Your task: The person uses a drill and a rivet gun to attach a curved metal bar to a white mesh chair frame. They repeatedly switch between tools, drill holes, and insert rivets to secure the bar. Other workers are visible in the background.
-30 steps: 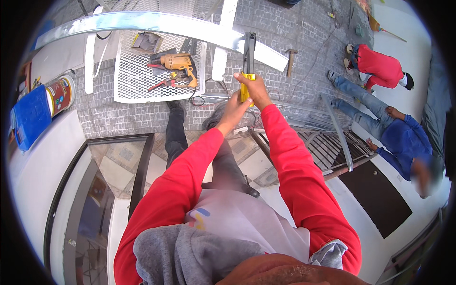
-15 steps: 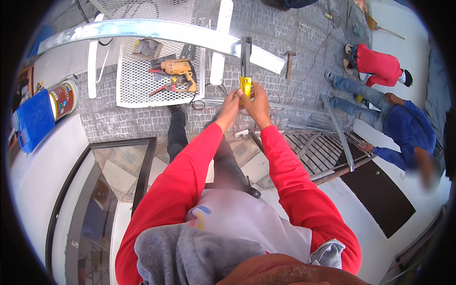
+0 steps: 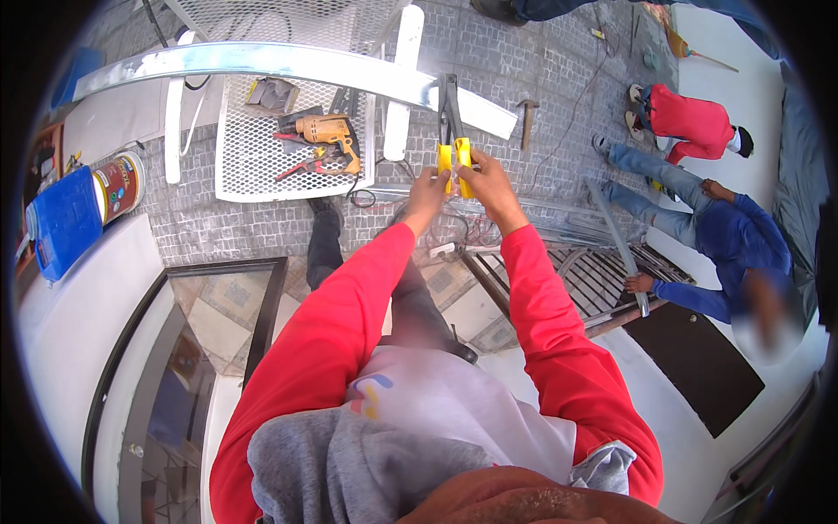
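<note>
My left hand (image 3: 428, 197) is closed around one yellow grip of a long dark crimper (image 3: 449, 113). The other grip is in my right hand (image 3: 491, 185), also closed. Both grips stand slightly apart. The crimper's dark head is at the edge of a long silvery metal channel (image 3: 288, 59), close to a seam near its right end. That channel lies across the white arms of a mesh metal chair (image 3: 225, 166). On the mesh seat are an orange power drill (image 3: 327, 131) and red-handled pliers (image 3: 301, 166). How the jaws sit on the metal is too small to tell.
A hammer (image 3: 527, 124) lies on the paving to the right. At left stand a blue jug (image 3: 63, 223) and a paint bucket (image 3: 120, 185). A person in blue (image 3: 742, 244) holds a metal strip (image 3: 621, 249) at right; another in red (image 3: 690, 122) bends over beyond.
The crimper's yellow grips have spread from nearly together to apart, and my hands have separated with them. At right, the person in blue has reached in and put a hand on the metal strip.
</note>
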`<state>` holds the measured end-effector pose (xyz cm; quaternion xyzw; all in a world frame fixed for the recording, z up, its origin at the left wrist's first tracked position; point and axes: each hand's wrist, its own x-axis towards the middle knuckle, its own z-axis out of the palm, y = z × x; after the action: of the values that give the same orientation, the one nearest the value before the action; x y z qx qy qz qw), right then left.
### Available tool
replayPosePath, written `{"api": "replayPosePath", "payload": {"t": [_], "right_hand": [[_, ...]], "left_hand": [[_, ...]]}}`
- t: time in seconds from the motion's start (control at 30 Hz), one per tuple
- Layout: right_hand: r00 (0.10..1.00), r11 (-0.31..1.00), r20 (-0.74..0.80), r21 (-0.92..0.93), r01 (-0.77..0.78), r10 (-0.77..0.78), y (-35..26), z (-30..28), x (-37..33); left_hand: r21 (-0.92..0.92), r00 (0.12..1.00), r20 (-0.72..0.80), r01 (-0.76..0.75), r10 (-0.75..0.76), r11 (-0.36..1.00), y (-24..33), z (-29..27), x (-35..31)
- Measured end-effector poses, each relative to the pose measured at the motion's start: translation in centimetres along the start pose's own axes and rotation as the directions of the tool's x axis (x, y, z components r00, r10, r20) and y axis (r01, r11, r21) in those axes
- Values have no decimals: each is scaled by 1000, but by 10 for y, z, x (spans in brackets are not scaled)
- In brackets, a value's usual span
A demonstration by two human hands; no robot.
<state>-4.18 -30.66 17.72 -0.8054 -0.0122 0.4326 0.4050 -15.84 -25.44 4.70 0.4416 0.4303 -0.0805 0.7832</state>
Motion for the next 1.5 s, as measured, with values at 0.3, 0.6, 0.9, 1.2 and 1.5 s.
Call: {"api": "replayPosePath", "payload": {"t": [0.3, 0.6, 0.9, 1.2, 1.5], "right_hand": [[956, 963, 244, 168, -210, 166, 44, 8, 57], [960, 986, 243, -58, 154, -135, 88, 12, 71], [992, 996, -124, -79, -46, 36, 57, 50, 62], [997, 928, -69, 372, 7, 20, 90, 48, -11], [943, 962, 315, 208, -174, 103, 122, -14, -91]], "left_hand": [[-89, 971, 201, -113, 129, 990, 23, -10, -44], [-61, 946, 324, 30, -9, 998, 44, -22, -44], [39, 985, 163, -62, 55, 997, 0, -28, -24], [-64, 903, 428, -14, 40, 998, -11, -61, -40], [235, 921, 374, -210, 111, 949, 43, -143, -124]]}}
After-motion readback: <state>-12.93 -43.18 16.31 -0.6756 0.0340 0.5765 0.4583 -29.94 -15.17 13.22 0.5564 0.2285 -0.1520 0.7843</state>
